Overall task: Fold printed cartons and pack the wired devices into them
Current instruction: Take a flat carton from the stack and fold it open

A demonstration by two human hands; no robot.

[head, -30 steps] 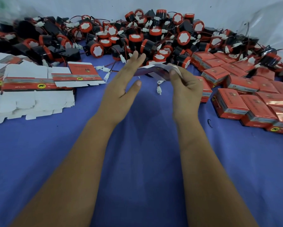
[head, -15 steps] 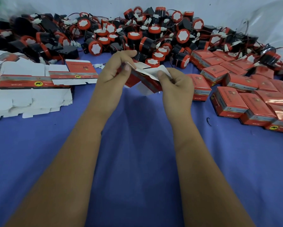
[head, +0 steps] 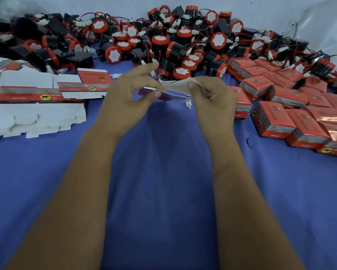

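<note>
Both hands are up over the blue cloth (head: 163, 191) now, working one flat carton (head: 175, 88) between them. The left hand (head: 124, 96) pinches its left end, thumb under and fingers on top; the right hand (head: 212, 94) nips the right end, fingers curled in tight. The carton hangs just above the cloth, in front of the heap of wired devices (head: 163, 41). It looks partly opened, though motion blur makes the flaps hard to read.

To do this well, I'd say squeeze along the printed creases so the sleeve pops square, then tuck the bottom flaps fully before reaching for a device.

Room to move: the cloth towards the person from the carton is open. The stack of flat blanks (head: 37, 106) lies to the carton's left, the packed boxes (head: 280, 117) crowd close on its right, nearly at the right wrist. A loose white connector (head: 188, 104) dangles just under the carton — could snag.
</note>
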